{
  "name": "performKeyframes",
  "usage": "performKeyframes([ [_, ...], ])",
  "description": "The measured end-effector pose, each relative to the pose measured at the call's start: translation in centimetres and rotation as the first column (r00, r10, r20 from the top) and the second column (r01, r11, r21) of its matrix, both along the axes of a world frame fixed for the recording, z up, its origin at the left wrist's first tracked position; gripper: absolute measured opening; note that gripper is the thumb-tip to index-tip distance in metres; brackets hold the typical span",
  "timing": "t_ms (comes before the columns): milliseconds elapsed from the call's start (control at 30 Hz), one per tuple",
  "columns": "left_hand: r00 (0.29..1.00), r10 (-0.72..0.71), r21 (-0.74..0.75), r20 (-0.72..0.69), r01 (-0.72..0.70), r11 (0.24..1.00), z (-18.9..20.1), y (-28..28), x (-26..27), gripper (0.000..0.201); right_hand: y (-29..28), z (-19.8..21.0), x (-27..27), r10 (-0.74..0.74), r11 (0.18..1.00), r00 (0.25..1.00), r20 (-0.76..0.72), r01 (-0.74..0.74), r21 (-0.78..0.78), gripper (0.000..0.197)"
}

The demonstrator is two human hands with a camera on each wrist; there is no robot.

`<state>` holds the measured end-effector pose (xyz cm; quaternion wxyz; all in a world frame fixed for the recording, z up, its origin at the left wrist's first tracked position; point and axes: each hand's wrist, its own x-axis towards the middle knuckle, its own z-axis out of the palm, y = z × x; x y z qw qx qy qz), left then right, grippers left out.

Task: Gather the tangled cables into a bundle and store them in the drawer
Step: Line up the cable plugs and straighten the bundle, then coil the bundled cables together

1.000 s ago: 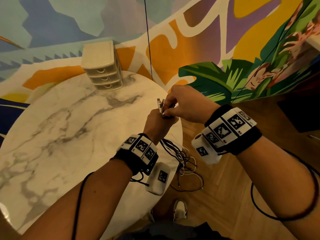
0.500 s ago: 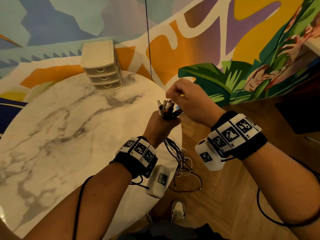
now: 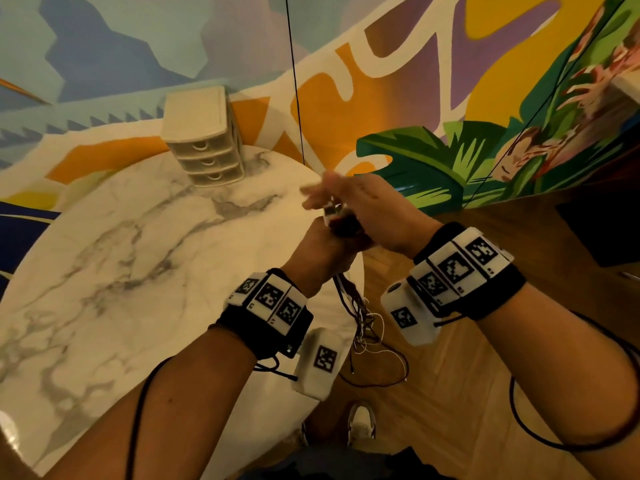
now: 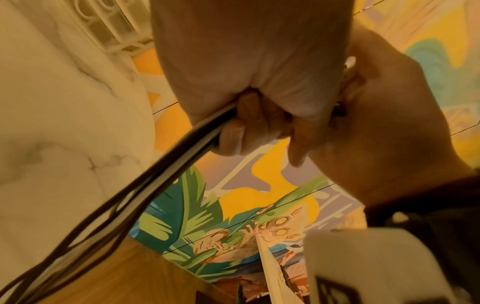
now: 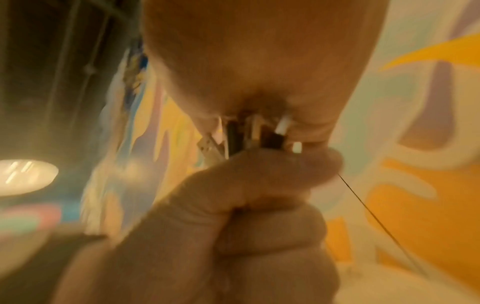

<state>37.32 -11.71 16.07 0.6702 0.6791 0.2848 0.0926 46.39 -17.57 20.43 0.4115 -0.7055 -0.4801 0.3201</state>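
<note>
Up close, the left hand [image 3: 317, 252] is fisted round the cables [image 3: 360, 317], their plugs [image 3: 334, 211] sticking up out of the top of the fist. The right hand [image 3: 367, 209] lies over those plugs with its fingers stretched out and blurred; whether it holds any of them, I cannot tell. Below the fist the cables hang in a loose dark and white tangle past the edge of the marble table [image 3: 121, 258], above the wooden floor [image 3: 467, 393]. At the table's far side, well apart from both hands, stands the small drawer unit [image 3: 204, 140], all three drawers closed.
</note>
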Motion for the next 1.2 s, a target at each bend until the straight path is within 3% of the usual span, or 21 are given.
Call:
performKeyframes([
  [67, 0.996, 0.054, -0.089, 0.073, -0.047, 0.995, 0.4, 0.5, 0.0, 0.015, -1.1, -0.5, 0.3, -0.073, 0.984, 0.916, -0.394, 0.129, 0.119, 0.05],
  [133, 0.982, 0.112, -0.144, 0.153, -0.09, 0.985, 1.3, 1.2, 0.2, 0.011, -2.1, -2.6, 0.2, -0.062, 0.982, 0.799, -0.598, 0.156, 0.106, 0.047],
  [167, 0.975, 0.125, -0.154, 0.182, -0.097, 0.983, 1.7, 1.4, 0.5, 0.016, -2.3, -3.7, -0.2, -0.047, 0.99, 0.805, -0.592, 0.117, 0.079, 0.034],
  [233, 0.956, 0.133, -0.171, 0.261, -0.09, 0.981, 2.3, 1.6, 1.4, 0.037, -2.1, -5.4, -1.2, -0.06, 0.997, 0.899, -0.435, 0.078, 0.024, 0.007],
  [333, 0.926, 0.187, -0.214, 0.328, -0.121, 0.969, 2.7, 1.2, 2.8, 0.045, -0.9, -7.1, -1.2, -0.216, 0.976, 0.965, -0.149, 0.212, -0.044, 0.024],
  [467, 0.965, 0.202, -0.124, 0.168, -0.183, 0.975, 1.8, 0.2, 3.1, 0.047, -1.0, -8.8, -1.0, -0.301, 0.953, 0.949, 0.091, 0.303, -0.017, 0.021],
  [567, 0.967, 0.237, -0.081, 0.093, -0.23, 0.97, 0.7, -0.7, 2.9, 0.047, -1.9, -9.5, -1.5, -0.368, 0.93, 0.924, 0.1, 0.366, 0.036, 0.023],
  [667, 0.933, 0.321, -0.237, 0.162, -0.279, 0.931, 0.8, -1.5, 3.1, 0.057, -2.3, -9.7, -2.1, -0.474, 0.873, 0.877, 0.075, 0.458, 0.165, 0.038],
  [767, 0.844, 0.491, -0.396, 0.214, -0.384, 0.834, 2.2, -1.3, 4.3, 0.058, -2.3, -10.5, -3.1, -0.63, 0.753, 0.776, -0.011, 0.614, 0.237, 0.016],
  [833, 0.766, 0.6, -0.461, 0.232, -0.457, 0.761, 3.4, -0.8, 5.1, 0.053, -2.1, -10.6, -3.8, -0.7, 0.682, 0.711, -0.071, 0.694, 0.231, 0.013],
  [900, 0.712, 0.665, -0.525, 0.226, -0.486, 0.699, 3.7, -0.8, 5.7, 0.05, -2.0, -10.0, -4.0, -0.687, 0.7, 0.713, -0.137, 0.701, 0.138, 0.018],
  [1000, 0.719, 0.663, -0.543, 0.208, -0.48, 0.69, 3.7, -1.1, 6.1, 0.053, -1.9, -10.2, -3.5, -0.635, 0.757, 0.745, -0.206, 0.653, 0.027, 0.026],
  [1100, 0.724, 0.673, -0.53, 0.152, -0.516, 0.674, 3.1, 0.8, 5.4, 0.052, -2.0, -10.8, -3.3, -0.601, 0.783, 0.798, -0.047, 0.599, 0.164, 0.017],
  [1200, 0.67, 0.732, -0.53, 0.122, -0.58, 0.619, 2.5, 3.5, 4.5, 0.046, -2.3, -11.2, -2.9, -0.545, 0.824, 0.825, 0.153, 0.491, 0.284, 0.031],
])
